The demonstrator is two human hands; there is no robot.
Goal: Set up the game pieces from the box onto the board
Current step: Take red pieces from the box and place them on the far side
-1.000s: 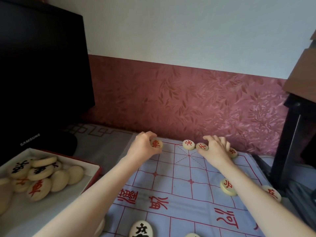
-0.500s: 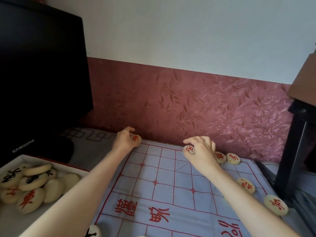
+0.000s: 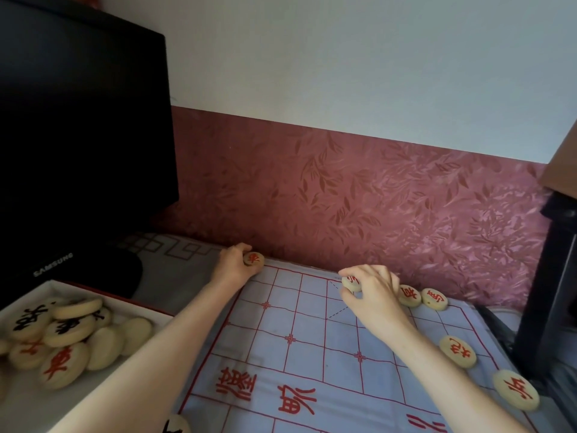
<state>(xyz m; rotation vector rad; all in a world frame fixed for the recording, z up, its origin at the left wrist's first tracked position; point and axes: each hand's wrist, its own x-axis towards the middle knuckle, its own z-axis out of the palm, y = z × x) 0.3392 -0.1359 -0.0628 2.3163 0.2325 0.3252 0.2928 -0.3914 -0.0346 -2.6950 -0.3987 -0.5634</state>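
Note:
A pale blue cloth board (image 3: 312, 354) with a red grid lies on the table. My left hand (image 3: 232, 265) pinches a cream disc with a red character (image 3: 253, 259) at the board's far left corner. My right hand (image 3: 373, 295) pinches another red-marked disc (image 3: 350, 283) on the far row near the middle. Two red discs (image 3: 409, 295) (image 3: 434, 299) sit on that row just right of my hand. Two more red discs (image 3: 458, 351) (image 3: 515, 389) lie near the right edge. The white box (image 3: 28, 404) at lower left holds several black- and red-marked discs (image 3: 64, 364).
A black Samsung monitor (image 3: 78, 151) stands at the left behind the box. A red patterned wall (image 3: 359, 198) runs close behind the board. Dark furniture (image 3: 555, 276) stands at the right edge. Part of a black-marked disc (image 3: 176, 425) shows at the bottom edge.
My left hand carried its disc left along the far row to the board's corner. My right hand shifted left onto the disc near the middle. The view tilted up slightly.

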